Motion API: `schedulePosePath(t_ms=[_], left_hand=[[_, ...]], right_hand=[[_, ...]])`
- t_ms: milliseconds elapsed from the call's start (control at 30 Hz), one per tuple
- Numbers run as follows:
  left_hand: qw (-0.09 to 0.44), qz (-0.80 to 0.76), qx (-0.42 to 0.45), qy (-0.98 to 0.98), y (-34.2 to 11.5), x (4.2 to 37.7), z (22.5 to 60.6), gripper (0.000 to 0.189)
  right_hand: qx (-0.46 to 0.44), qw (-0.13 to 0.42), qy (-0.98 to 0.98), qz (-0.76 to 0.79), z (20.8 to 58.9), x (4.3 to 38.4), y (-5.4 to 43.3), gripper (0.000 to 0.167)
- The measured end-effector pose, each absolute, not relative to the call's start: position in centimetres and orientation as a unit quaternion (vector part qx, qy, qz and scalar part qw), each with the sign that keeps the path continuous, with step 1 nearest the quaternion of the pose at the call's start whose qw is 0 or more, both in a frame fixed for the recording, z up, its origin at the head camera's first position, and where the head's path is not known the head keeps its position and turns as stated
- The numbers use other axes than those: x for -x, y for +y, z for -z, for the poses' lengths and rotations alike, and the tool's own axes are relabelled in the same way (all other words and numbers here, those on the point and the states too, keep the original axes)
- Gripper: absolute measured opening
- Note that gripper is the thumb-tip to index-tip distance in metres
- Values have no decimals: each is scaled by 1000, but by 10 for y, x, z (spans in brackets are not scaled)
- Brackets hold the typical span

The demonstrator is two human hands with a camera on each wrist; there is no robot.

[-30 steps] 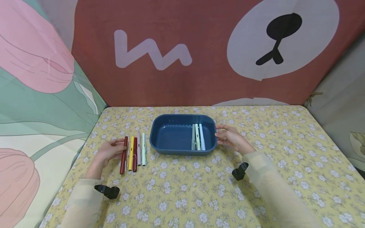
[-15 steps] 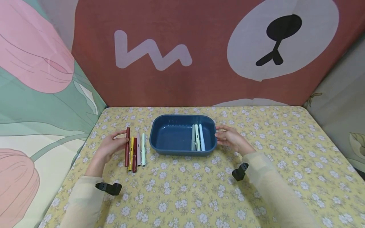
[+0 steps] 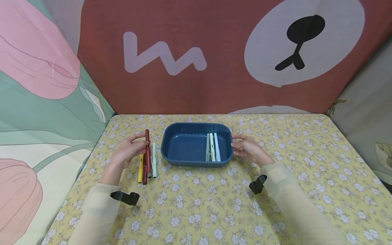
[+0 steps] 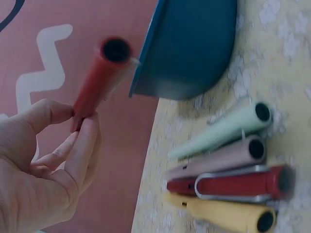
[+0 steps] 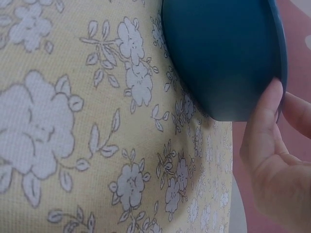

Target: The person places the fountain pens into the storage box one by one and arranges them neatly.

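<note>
floral worktop (image 3: 196, 207) ahead of me: the left hand (image 3: 130, 151) pinches a red pen (image 3: 148, 158) above other pens (image 3: 154, 163), likely to clear them; the right hand (image 3: 246, 148) touches the box (image 3: 190, 163) between both, perhaps steadying it; whether it grips, i can't tell.

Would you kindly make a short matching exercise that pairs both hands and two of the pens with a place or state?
1. left hand
2. right hand
3. yellow pen
4. pale blue pen

A. lying inside the tray
B. holding a dark red pen
C. lying on the flowered cloth
D. touching the tray's outside

Pairs: 1-B, 2-D, 3-C, 4-A
</note>
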State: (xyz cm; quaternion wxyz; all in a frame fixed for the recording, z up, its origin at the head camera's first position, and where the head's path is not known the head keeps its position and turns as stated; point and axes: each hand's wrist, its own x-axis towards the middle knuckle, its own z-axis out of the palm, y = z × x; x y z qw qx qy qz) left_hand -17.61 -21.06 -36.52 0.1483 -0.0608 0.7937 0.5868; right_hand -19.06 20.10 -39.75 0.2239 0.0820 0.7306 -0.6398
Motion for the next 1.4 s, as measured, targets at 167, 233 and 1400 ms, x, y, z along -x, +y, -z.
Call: schedulePosePath(t_ms=[167,233,1400], left_hand=[[144,-586,51,796,-198,178,363,56],[146,-589,47,793,-193,179,362,55],[122,-700,52,702,-109,200,367,45]], right_hand=[[-80,223,730,641,396,191,200,50],[-80,224,730,640,396,191,200,50],[-78,228,738,631,395,190,200,52]])
